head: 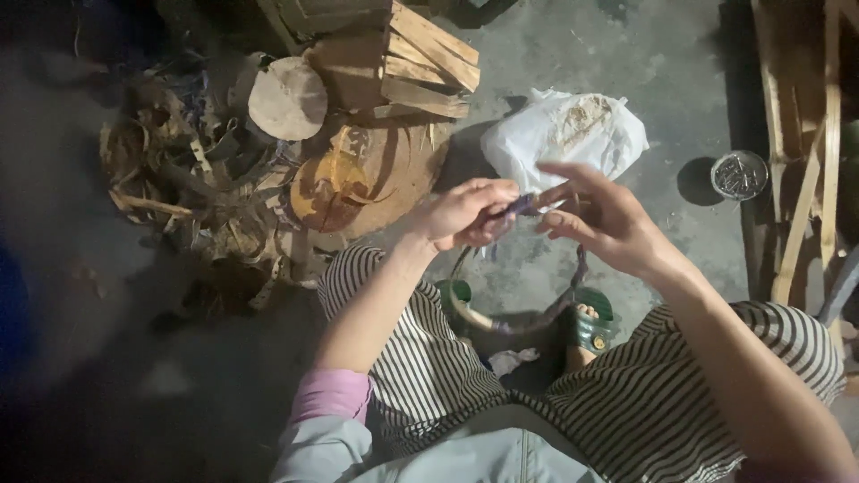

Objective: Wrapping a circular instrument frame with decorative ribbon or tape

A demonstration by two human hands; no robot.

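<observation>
A crumpled white plastic bag (564,134) lies on the floor just beyond the fingers (573,192), its open top showing pale brown contents.

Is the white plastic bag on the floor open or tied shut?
Open. The white plastic bag lies on the concrete floor with its mouth spread, showing pale brownish contents inside. What the contents are is too blurred to tell.

- I read this as a rough craft workshop, floor-level work on a bare concrete floor (626,54).
- Split wood billets (429,58) stacked beside a round chopping block (367,174).
- Heap of bark-like strips and shavings (192,192).
- Tin of nails (739,174); timber frame (801,143) at right.
</observation>
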